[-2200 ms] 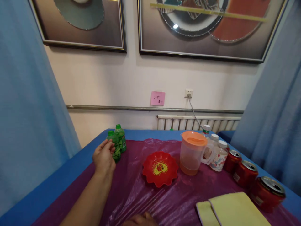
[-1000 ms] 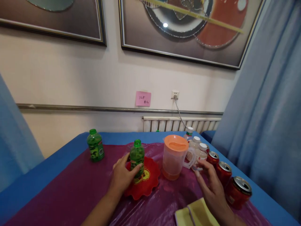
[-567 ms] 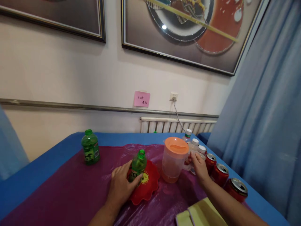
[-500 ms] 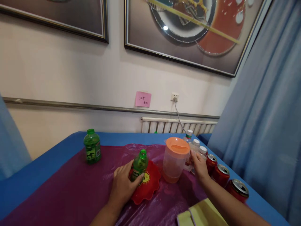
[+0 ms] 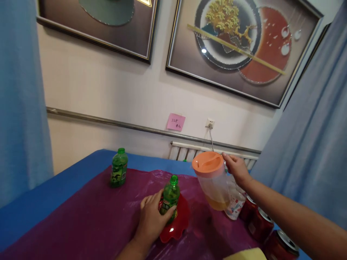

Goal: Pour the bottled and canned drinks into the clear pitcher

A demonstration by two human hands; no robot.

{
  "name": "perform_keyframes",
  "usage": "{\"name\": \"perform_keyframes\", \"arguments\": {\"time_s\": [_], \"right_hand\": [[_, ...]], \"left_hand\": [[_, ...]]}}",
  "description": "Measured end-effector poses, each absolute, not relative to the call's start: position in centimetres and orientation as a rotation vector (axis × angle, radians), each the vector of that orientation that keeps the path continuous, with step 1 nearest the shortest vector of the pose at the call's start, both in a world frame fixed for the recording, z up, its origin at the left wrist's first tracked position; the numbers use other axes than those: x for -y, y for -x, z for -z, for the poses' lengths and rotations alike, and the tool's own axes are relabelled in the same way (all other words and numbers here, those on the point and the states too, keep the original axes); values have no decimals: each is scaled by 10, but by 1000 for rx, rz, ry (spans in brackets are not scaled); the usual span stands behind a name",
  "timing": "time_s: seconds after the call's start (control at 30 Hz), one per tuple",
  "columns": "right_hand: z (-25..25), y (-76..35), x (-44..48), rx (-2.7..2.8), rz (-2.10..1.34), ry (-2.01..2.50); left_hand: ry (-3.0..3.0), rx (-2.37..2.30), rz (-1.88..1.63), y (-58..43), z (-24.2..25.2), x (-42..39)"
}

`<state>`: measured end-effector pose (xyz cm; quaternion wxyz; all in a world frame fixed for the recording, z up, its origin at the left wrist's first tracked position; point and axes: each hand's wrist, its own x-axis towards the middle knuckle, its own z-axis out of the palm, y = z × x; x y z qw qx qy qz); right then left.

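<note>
My left hand [image 5: 154, 218] is wrapped round an uncapped green plastic bottle [image 5: 171, 195], which stands upright over a red scalloped plate [image 5: 183, 216]. My right hand [image 5: 237, 168] grips the handle side of a translucent pitcher [image 5: 214, 186] with an orange lid. The pitcher is raised and tilted to the left, its lid leaning toward the green bottle's mouth but apart from it. A little yellowish liquid lies at its bottom. My fingers hide most of the handle.
Another open green bottle [image 5: 119, 168] stands at the left on the purple sheet [image 5: 100, 216]. Along the right edge are a clear bottle with a printed label [image 5: 235, 204] and several red cans [image 5: 260, 225]. A yellow cloth [image 5: 246, 255] lies in front. A wall with a radiator [image 5: 183, 151] is behind.
My right hand has lifted the pitcher off the table and tipped it leftward. My left hand still holds the green bottle over the plate. The camera view has shifted.
</note>
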<state>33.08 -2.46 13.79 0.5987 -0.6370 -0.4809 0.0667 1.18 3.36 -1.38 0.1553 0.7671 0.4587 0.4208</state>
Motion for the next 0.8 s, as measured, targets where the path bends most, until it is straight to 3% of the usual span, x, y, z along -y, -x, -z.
{"name": "perform_keyframes", "arguments": {"time_s": [0.37,0.8], "right_hand": [[-187,-304,1,1485,0,1499],[-197,-302,-3,1654,58,1533]], "left_hand": [[-2179,-1232,-1202,-11,11,-25],[-2176,-1241,-1191,-9,12,-27]]}}
